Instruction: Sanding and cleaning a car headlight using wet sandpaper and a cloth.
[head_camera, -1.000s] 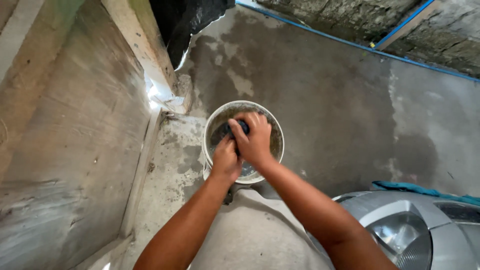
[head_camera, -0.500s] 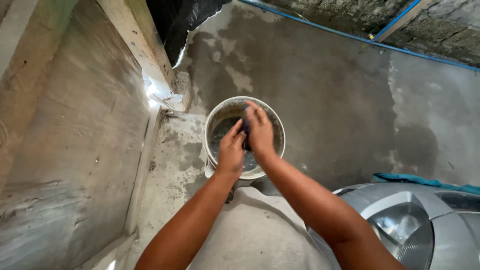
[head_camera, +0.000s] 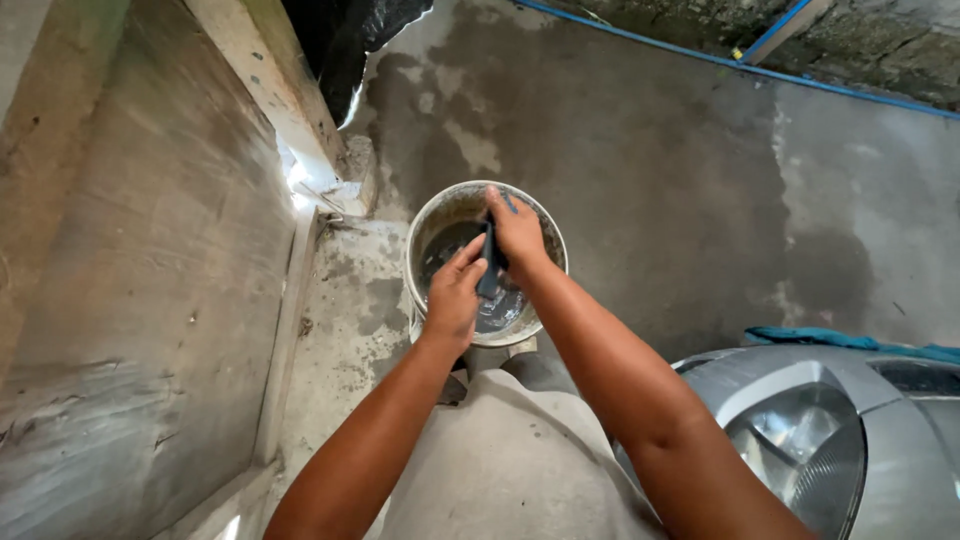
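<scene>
**Working a dark tool over a grey-stained bucket**

Holding: both hands meet above the open mouth of a round white bucket (head_camera: 430, 225), its inside smeared grey, a shallow pool of dark wet mix at the bottom. The bucket stands on a damp concrete floor (head_camera: 640, 150), just beside a raised concrete ledge (head_camera: 300, 120).

Item 1. Right hand (head_camera: 517, 232): fingers curled shut around the top of a slim dark blue tool (head_camera: 489, 270), which points down into the bucket.

Item 2. Left hand (head_camera: 455, 295): fingers closed against the lower part of the same tool, pinching or rubbing it; whether it truly grips or only touches, I cannot tell.

Item 3. Surroundings: grey wall to the left; blue pipe (head_camera: 700, 55) along the far edge of the floor; a grey domed appliance (head_camera: 800, 440) with a clear round lid at lower right, blue cloth (head_camera: 850, 342) lying just behind it.

Risks, as judged: wet hands on a slick handle could let the tool slip into the mix; pressing down on one side of the rim could tip the bucket toward the ledge; splashes might reach the appliance nearby.

Not made out: the tool's working end, masked by the hands; the depth of the mix; the bucket's base, hidden by the person's grey-clad body; the appliance, cut off by the frame.
</scene>
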